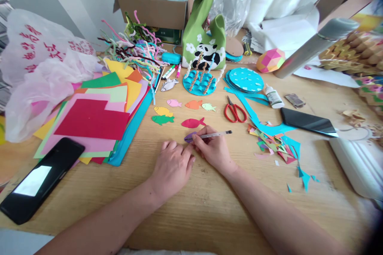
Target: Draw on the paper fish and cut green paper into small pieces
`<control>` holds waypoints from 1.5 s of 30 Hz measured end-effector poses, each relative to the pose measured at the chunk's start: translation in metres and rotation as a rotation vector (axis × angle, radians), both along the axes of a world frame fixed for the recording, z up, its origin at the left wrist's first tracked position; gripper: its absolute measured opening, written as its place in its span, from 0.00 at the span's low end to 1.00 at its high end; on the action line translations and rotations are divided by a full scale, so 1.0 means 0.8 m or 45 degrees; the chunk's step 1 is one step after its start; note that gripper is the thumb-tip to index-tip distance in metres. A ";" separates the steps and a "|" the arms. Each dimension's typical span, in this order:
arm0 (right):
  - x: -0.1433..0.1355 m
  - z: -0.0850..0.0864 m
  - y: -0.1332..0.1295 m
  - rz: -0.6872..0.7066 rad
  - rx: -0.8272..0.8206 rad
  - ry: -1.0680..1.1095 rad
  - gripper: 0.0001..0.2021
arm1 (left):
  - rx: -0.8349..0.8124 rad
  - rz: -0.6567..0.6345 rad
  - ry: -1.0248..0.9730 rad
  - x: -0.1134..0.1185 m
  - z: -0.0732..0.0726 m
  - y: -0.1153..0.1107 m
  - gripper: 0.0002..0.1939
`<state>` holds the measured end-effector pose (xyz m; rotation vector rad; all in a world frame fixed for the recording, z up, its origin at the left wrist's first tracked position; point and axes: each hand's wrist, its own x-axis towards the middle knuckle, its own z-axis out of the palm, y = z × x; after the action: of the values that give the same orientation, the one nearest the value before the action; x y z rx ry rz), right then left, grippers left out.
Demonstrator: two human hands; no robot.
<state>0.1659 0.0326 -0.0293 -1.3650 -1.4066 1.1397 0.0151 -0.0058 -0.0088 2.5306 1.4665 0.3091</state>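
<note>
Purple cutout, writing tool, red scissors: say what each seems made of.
Purple cutout: probably matte paper, looking thin and flat. Writing tool: plastic or painted wood, unclear; smooth, pale barrel. Red scissors: handles apparently smooth plastic, evenly red; blades probably metal, looking grey.

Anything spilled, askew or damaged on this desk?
Loose paper scraps lie strewn right of the red scissors, with small blue pieces scattered nearer the camera: untidy beside the neatly spaced paper fish. No liquid spill or breakage stands out.
</note>
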 end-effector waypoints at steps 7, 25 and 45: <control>0.001 -0.001 0.000 -0.032 -0.010 -0.020 0.07 | -0.021 -0.006 -0.001 -0.001 -0.001 -0.001 0.14; -0.001 0.003 -0.001 -0.112 -0.022 0.055 0.09 | 0.001 0.002 0.005 0.000 -0.001 -0.002 0.17; -0.001 0.003 0.000 -0.092 -0.039 0.036 0.08 | 0.024 0.005 0.017 0.000 -0.001 -0.001 0.15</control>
<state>0.1652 0.0325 -0.0266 -1.4042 -1.3143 1.1336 0.0153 -0.0070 -0.0098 2.5495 1.4804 0.3083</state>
